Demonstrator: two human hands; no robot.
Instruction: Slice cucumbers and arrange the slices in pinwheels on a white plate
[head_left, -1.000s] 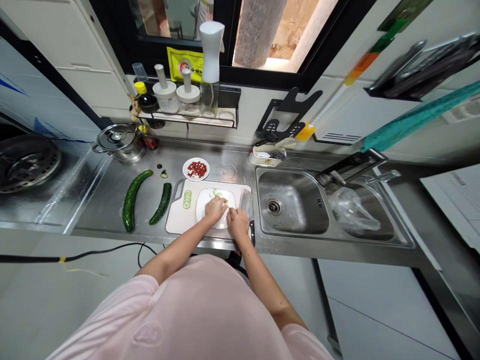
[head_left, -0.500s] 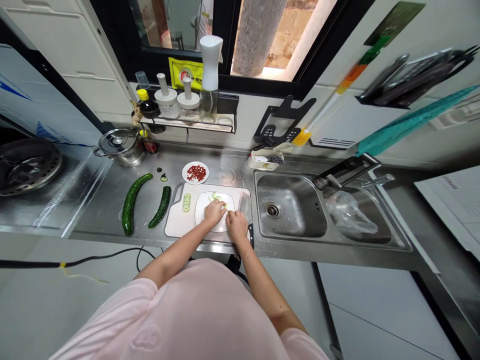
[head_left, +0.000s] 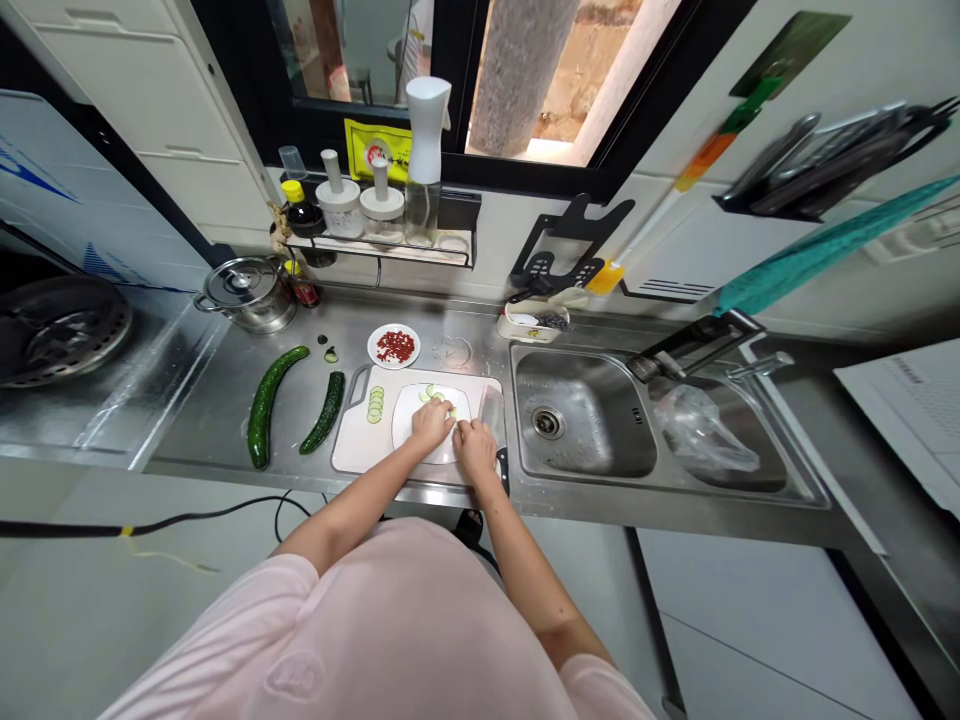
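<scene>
Left hand [head_left: 433, 423] and right hand [head_left: 475, 447] curled close over white mat [head_left: 424, 447], fingers narrow at cucumber slices [head_left: 433, 396]; grip unclear. Cutting board [head_left: 352, 450] under mat keeps work off steel counter [head_left: 217, 410]; finished row [head_left: 375, 405] set aside, leaving room.

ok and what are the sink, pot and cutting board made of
The sink looks like brushed stainless steel: grey metal with soft, dull reflections. The pot looks like polished stainless steel, with bright highlights on its wall. The cutting board seems to be matte white plastic, going by its flat, even surface and moulded handle cutout, though the look cannot settle that.
</scene>
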